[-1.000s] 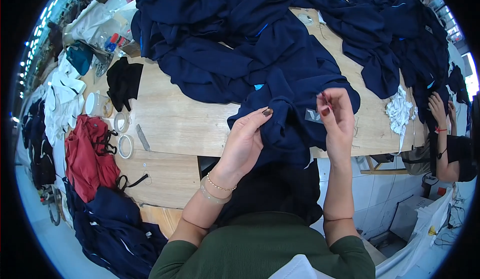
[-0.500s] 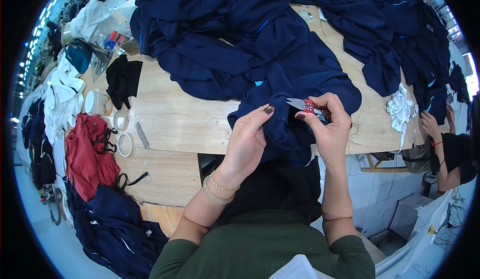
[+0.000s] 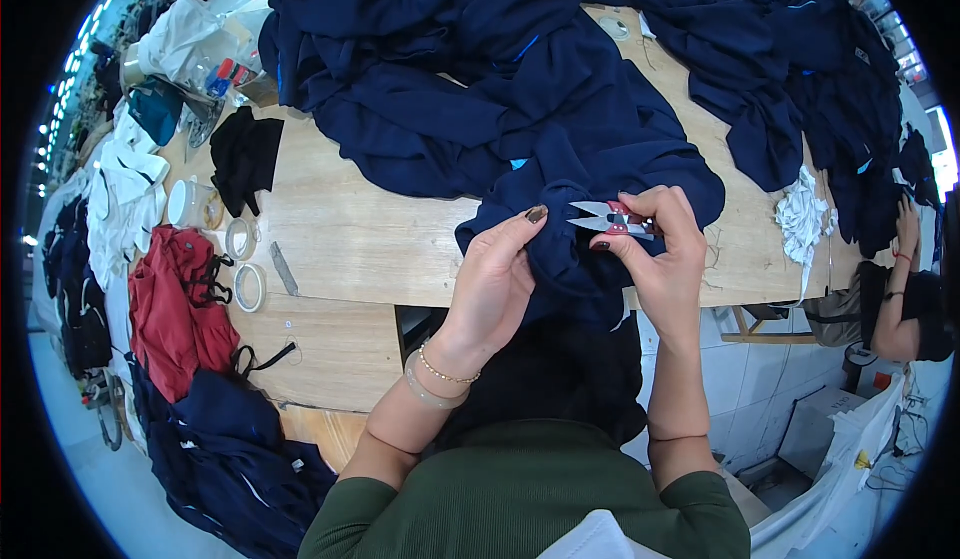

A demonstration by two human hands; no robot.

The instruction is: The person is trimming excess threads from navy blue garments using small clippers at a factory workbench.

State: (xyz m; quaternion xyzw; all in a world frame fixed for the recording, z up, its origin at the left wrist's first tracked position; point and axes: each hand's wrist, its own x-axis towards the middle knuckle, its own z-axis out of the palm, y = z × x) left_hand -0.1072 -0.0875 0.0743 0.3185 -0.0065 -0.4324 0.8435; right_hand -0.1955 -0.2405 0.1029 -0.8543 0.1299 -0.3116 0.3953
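A navy garment (image 3: pixel 620 124) lies bunched across the table and hangs over its front edge. My left hand (image 3: pixel 498 269) pinches a fold of it between thumb and fingers. In my right hand (image 3: pixel 665 259) is a pair of thread snips (image 3: pixel 615 221) with red grips, held between thumb and fingers. Their two blades are spread apart and point left, just above the cloth and close to my left fingertips. Whether a thread lies between the blades is too small to tell.
More navy garments (image 3: pixel 420 19) are heaped at the back. Rolls of tape (image 3: pixel 250 288), a grey strip (image 3: pixel 284 270) and a red garment (image 3: pixel 178 309) lie to the left. A bundle of white strips (image 3: pixel 801 221) lies on the right, near another person's hand (image 3: pixel 907 227).
The snips' blades have spread wider. My left hand keeps its place on the cloth. At the right, the other person's hand and arm have shifted away from the dark cloth.
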